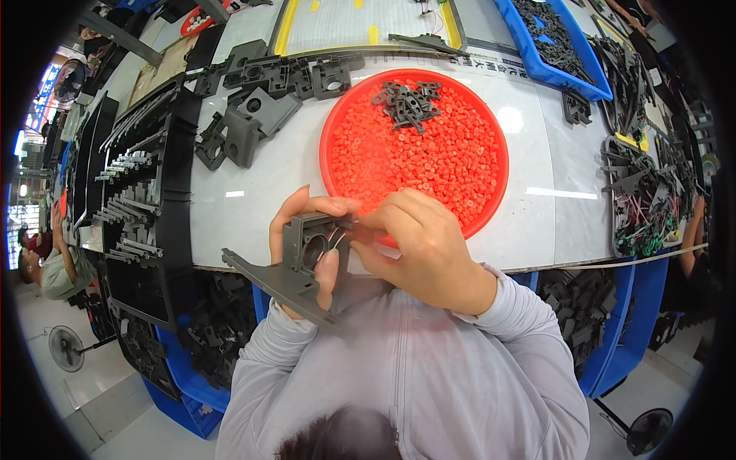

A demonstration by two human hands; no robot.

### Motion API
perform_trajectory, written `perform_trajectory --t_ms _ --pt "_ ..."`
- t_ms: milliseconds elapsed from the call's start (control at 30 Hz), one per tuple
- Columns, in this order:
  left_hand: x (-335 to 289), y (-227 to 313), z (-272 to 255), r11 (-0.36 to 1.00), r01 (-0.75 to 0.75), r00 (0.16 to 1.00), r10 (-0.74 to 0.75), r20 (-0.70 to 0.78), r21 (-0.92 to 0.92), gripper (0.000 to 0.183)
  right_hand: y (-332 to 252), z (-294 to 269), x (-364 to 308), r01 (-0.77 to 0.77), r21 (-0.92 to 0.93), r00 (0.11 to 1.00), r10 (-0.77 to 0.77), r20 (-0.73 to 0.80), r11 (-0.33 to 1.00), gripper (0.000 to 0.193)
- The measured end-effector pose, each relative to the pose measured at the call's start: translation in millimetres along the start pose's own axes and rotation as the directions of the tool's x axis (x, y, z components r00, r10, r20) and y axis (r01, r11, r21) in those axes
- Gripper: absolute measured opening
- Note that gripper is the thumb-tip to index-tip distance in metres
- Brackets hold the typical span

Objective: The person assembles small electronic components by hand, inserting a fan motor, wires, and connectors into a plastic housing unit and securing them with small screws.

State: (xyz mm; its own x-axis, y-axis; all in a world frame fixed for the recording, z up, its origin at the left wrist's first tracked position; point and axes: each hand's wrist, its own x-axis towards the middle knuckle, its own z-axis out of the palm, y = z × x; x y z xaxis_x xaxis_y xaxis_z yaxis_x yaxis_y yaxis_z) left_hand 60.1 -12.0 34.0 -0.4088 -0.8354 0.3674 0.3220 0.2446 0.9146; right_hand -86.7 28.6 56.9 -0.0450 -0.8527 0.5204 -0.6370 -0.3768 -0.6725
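Observation:
My left hand is closed round a dark grey plastic housing, which it holds up at the near table edge. The housing has a round opening, a long arm sticking out to the lower left, and thin light and dark wires crossing its face. My left thumb presses beside the opening. My right hand is closed in a pinch at the housing's upper right side, by the wires. Whatever lies between its fingertips is hidden. Just beyond both hands is a round red tray of small red plastic caps.
Small dark clips lie on the caps. More grey housings are spread at the far left. A black rack stands left, a blue bin of dark parts far right, and a tray of wired parts right. Co-workers sit at both sides.

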Motion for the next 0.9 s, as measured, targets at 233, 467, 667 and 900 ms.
perform_trajectory --t_ms 233,467,667,900 --pt "0 2 1 0.999 0.05 0.998 -0.051 -0.024 -0.016 0.063 3 -1 0 0.013 0.036 1.0 -0.014 0.018 0.999 0.024" --pt "0 -2 -7 1.0 -0.015 0.997 0.014 0.074 0.01 0.053 9 -2 -3 -0.045 0.156 0.993 0.026 0.117 0.987 0.03" --pt "1 0 -10 0.999 -0.024 0.996 0.022 0.089 0.026 0.053 5 -8 -4 -0.13 0.234 0.99 0.115 0.075 0.963 0.032" --pt "2 0 -3 1.0 -0.004 0.998 0.006 0.069 -0.03 0.05 10 -6 -9 -0.111 0.171 0.992 0.098 0.083 0.979 0.022"
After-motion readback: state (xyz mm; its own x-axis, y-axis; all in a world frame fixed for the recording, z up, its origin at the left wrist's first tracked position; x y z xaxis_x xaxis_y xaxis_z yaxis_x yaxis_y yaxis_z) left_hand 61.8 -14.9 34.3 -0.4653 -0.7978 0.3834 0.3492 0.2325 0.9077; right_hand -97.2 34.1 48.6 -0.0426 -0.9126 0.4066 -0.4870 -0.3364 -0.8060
